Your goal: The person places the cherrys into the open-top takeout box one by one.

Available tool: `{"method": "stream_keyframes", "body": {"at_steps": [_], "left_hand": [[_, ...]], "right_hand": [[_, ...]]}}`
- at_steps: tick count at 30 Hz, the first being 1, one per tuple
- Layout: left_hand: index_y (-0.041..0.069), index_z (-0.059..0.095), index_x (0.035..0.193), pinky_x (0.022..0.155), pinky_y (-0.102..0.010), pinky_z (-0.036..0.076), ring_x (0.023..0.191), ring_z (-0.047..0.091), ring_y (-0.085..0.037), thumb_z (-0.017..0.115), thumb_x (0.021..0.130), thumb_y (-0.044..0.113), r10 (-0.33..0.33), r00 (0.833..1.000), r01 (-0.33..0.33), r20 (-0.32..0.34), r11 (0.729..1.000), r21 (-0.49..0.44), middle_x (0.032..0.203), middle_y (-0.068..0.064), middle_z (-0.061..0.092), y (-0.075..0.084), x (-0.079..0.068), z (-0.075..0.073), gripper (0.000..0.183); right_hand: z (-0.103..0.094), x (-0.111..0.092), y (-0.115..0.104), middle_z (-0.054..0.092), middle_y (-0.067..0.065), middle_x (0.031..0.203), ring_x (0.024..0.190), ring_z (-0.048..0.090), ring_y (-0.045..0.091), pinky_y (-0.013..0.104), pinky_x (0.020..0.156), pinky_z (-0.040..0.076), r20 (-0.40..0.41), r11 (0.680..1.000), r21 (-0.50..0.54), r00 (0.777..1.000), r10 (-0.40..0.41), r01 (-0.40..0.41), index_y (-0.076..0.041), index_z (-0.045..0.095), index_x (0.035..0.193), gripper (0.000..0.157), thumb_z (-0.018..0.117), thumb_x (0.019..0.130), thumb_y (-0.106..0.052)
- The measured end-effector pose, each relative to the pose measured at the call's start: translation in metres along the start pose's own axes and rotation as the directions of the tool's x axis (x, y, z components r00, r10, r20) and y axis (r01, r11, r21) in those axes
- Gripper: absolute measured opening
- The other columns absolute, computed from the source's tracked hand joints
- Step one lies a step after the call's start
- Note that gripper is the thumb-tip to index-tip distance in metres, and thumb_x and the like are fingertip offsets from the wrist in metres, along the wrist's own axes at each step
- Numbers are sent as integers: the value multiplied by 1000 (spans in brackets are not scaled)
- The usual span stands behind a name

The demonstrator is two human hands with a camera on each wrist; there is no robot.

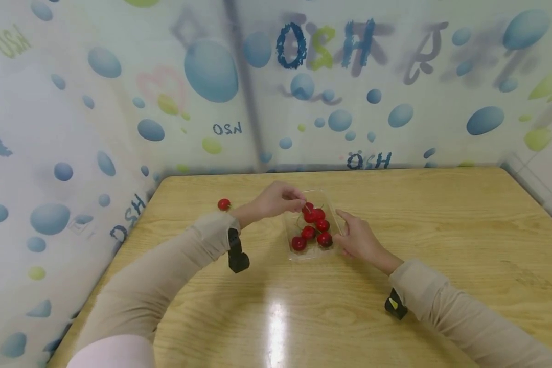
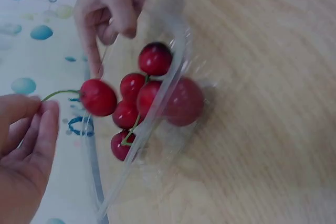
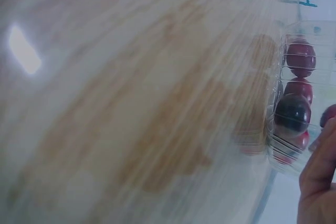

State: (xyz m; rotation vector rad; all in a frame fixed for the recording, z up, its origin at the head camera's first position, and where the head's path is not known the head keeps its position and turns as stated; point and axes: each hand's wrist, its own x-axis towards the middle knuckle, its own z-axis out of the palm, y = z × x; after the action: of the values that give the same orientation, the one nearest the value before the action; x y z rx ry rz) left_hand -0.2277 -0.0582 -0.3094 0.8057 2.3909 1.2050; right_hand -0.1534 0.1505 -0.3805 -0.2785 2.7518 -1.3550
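My left hand point(image 1: 278, 199) pinches the green stem of a red cherry point(image 2: 98, 98) between thumb and fingertips. The fruit hangs over the far part of a clear plastic container point(image 1: 299, 258). Several more cherries point(image 1: 308, 232) lie inside, some with stems, and their shiny red skins show through the wall in the right wrist view. Against the container's right side rests my right hand point(image 1: 360, 237), its index finger point(image 2: 92, 51) straight along the edge and the thumb apart from it. The other fingers of that hand are bent and partly hidden.
A single cherry point(image 1: 224, 204) lies on the wooden table point(image 1: 441, 220), left of the container and near my left forearm. Behind the table stands a wall covering point(image 1: 276, 117) with blue and green spots and letters. Both wrists wear black camera bands.
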Motion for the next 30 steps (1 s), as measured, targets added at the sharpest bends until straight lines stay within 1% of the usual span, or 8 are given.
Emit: {"method": "stream_keyframes", "body": {"at_steps": [3, 5, 8, 13, 23, 26, 30], "left_hand": [[-6, 61, 98, 73, -31, 50, 81, 62, -25, 55, 87, 5, -26, 998, 24, 57, 999, 26, 87, -14, 64, -2, 6, -6, 18], [-5, 62, 97, 72, -27, 50, 79, 62, -21, 55, 87, 6, -41, 996, 38, 83, 998, 45, 88, -14, 64, -4, 10, -10, 17], [-4, 62, 97, 71, -25, 49, 79, 62, -17, 55, 87, 7, -65, 993, 60, 101, 997, 53, 90, -13, 64, -7, 13, -16, 16], [-5, 61, 98, 73, -25, 49, 81, 62, -18, 54, 88, 6, -84, 989, 80, 123, 996, 33, 93, -14, 63, -13, 17, -22, 17], [-7, 62, 97, 73, -26, 49, 78, 61, -17, 54, 87, 5, -90, 990, 87, 106, 996, 30, 90, -15, 63, -27, 22, -22, 18], [-7, 62, 97, 73, -26, 49, 77, 60, -17, 54, 87, 5, -105, 990, 103, 96, 994, 27, 87, -13, 63, -31, 23, -20, 17], [-7, 61, 99, 74, -26, 49, 78, 60, -17, 53, 88, 6, -130, 988, 128, 86, 991, 22, 87, -11, 62, -35, 23, -18, 19]], "right_hand": [[0, 0, -1, 44, 2, 46, 30, 44, 11, 22, 33, 34, 0, 1000, -5, 1000, -1, 1, 5, 29, 134, 65, 55, 75, 2], [0, 0, -1, 44, 2, 46, 30, 44, 10, 22, 33, 33, -1, 1000, -9, 1000, -1, 1, 5, 30, 134, 65, 55, 74, 2], [0, 0, -1, 44, 2, 46, 30, 44, 10, 22, 33, 33, -1, 1000, -12, 1000, -1, 1, 5, 30, 134, 65, 55, 74, 2], [1, 1, -1, 44, 2, 46, 30, 44, 11, 22, 33, 32, 6, 1000, -9, 1000, 10, -10, 5, 30, 134, 65, 56, 75, 2], [0, 1, -1, 44, 2, 46, 31, 43, 11, 22, 33, 33, 15, 1000, -7, 1000, 28, -27, 5, 29, 135, 65, 57, 76, 2], [0, 1, -1, 44, 2, 46, 31, 44, 12, 22, 33, 33, 16, 999, -9, 999, 31, -31, 5, 28, 135, 65, 58, 77, 1], [0, 1, -1, 43, 2, 46, 32, 44, 12, 22, 34, 33, 18, 999, -12, 999, 33, -33, 4, 28, 135, 65, 58, 77, -1]]}}
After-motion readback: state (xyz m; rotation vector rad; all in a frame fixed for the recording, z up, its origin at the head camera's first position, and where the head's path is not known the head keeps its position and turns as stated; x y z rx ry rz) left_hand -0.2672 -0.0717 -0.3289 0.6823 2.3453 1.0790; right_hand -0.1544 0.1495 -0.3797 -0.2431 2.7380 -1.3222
